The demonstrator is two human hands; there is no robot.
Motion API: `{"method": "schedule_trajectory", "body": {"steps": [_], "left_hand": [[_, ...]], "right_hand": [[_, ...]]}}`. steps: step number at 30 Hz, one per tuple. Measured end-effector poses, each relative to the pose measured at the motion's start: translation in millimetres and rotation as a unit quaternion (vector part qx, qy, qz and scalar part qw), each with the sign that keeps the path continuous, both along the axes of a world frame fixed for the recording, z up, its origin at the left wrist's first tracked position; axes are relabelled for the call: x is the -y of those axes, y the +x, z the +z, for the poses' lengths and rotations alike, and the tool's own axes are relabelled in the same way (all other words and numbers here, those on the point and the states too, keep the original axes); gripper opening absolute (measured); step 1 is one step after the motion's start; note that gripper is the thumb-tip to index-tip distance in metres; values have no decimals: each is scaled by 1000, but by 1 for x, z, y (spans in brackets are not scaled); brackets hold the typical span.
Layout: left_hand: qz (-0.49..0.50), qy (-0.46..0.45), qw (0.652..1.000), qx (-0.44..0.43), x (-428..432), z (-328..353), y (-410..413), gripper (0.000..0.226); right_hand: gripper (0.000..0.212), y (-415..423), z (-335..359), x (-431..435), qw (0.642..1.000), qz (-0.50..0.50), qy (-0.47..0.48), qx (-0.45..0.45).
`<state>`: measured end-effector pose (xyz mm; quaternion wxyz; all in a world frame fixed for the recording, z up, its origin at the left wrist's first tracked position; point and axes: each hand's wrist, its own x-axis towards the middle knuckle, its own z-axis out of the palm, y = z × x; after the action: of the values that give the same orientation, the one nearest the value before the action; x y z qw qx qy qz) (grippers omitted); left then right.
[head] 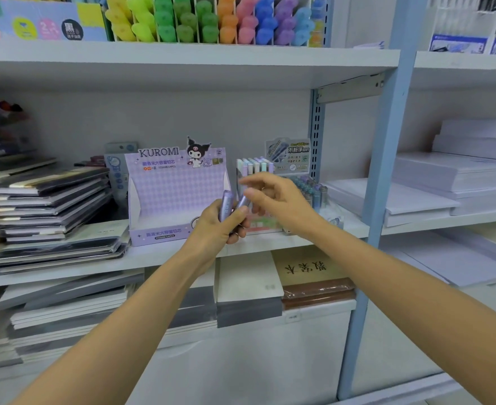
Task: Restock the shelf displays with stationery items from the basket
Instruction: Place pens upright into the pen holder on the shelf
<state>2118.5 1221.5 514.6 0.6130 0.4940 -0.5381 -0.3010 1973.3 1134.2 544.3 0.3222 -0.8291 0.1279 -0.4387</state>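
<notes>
My left hand [221, 226] grips two purple lead-refill tubes [225, 204] upright, in front of the middle shelf. My right hand [273, 197] hovers just right of them; its thumb and forefinger touch the tip of the right tube, though blur hides whether they pinch it. Behind the hands stands a purple KUROMI display box [170, 188], its inside looking bare. The basket is out of view.
Right of the box are a rack of pastel items [255, 165] and a tray of lead tubes [308, 185]. Stacked notebooks [50, 206] lie at left, white paper reams [445, 182] at right. Coloured highlighters [211, 21] fill the upper shelf. A blue upright post [387, 171] divides the bays.
</notes>
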Motion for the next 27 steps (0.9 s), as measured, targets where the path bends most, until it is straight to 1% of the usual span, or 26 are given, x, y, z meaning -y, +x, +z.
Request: {"method": "schedule_trajectory", "body": {"steps": [2,4,6,8,10,12,15,18,21,23,25,27], "left_hand": [[-17,-4,1000,-3,2,-1,-8,22],[-22,-7,999,-25,4,-1,-15,25],[-21,-4,998,-61,7,0,-22,21],[-17,1,994,-104,9,2,-30,17],[-8,-1,990,-139,13,5,-40,12],[10,-4,988,-155,17,7,-51,12],[34,-3,988,-149,23,7,-66,24],[25,-14,989,-148,27,3,-77,29],[15,-20,991,-130,30,1,-85,25],[16,-20,992,-122,32,1,-91,23],[22,-23,992,-122,36,2,-96,24],[25,-30,991,-127,39,4,-99,28]], "right_hand": [[22,-8,0,-1,999,19,33,-3],[18,-21,-1,2,996,22,69,41],[15,-37,-3,6,988,23,116,96],[13,-53,-6,10,980,18,156,126],[16,-66,-10,12,978,14,169,118],[22,-75,-15,11,982,11,166,86],[29,-83,-23,7,986,10,162,45],[33,-89,-27,5,988,-4,150,22],[31,-95,-28,7,989,-1,151,10],[27,-99,-27,9,987,23,161,-1],[26,-102,-27,11,983,56,178,1],[26,-106,-25,15,981,66,182,9]]}}
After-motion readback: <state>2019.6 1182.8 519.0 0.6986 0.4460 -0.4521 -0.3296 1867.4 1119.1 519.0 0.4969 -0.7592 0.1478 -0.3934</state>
